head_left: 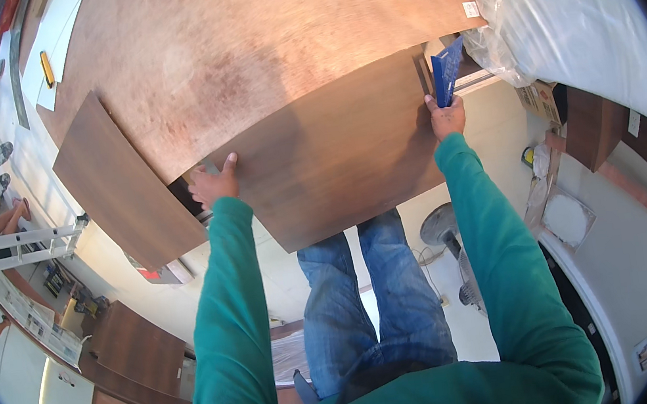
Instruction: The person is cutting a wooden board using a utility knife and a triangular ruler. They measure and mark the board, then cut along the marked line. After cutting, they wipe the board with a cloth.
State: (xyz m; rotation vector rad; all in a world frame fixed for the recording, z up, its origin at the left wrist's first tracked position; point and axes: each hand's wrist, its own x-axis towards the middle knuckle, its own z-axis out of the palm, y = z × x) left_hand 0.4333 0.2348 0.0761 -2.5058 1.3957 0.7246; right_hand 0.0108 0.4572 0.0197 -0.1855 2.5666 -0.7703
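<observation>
A brown wood-grain board (333,149) lies before me, tilted, its near edge by my knees. My left hand (214,184) is closed at the board's left edge, thumb on its top face and fingers bent beside a dark gap. At the right end, my right hand (448,118) is wrapped round the lower end of a blue tool with a straight bar and a triangular blade, like a set square (446,70). The right thumb rests near the board's edge. Beyond lies a large reddish-brown plywood sheet (259,58), partly under or behind the board.
A second brown board (126,184) lies on the left. A yellow cutter (47,70) sits on a white sheet at far left. A ladder (17,246) and another person's legs (12,217) are left. Clear plastic sheeting (557,12) hangs at right; a fan (442,224) stands near my legs.
</observation>
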